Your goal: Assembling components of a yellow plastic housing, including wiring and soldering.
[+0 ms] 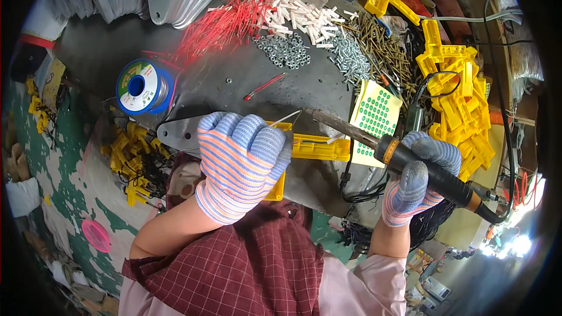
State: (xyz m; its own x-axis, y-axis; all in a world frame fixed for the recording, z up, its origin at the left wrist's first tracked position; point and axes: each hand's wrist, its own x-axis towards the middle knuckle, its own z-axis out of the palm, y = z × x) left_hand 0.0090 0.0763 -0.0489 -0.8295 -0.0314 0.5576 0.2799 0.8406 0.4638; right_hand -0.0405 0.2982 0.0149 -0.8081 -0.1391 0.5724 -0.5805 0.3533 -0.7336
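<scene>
Along the near edge of the tabletop (199, 85), a yellow plastic piece (322, 150) extends from beneath the gloved left hand (240, 146), the nearer one, its long bar pointing right. That hand curls tightly, pinching a thin wire (285, 118); the right hand (410, 190) wraps around a soldering iron (393, 152), its tip leftward beside the wire.

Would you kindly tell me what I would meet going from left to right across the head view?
Pink disc → spool of solder wire → striped-gloved left hand → sheet of round green stickers → large pile of yellow plastic parts.
</scene>
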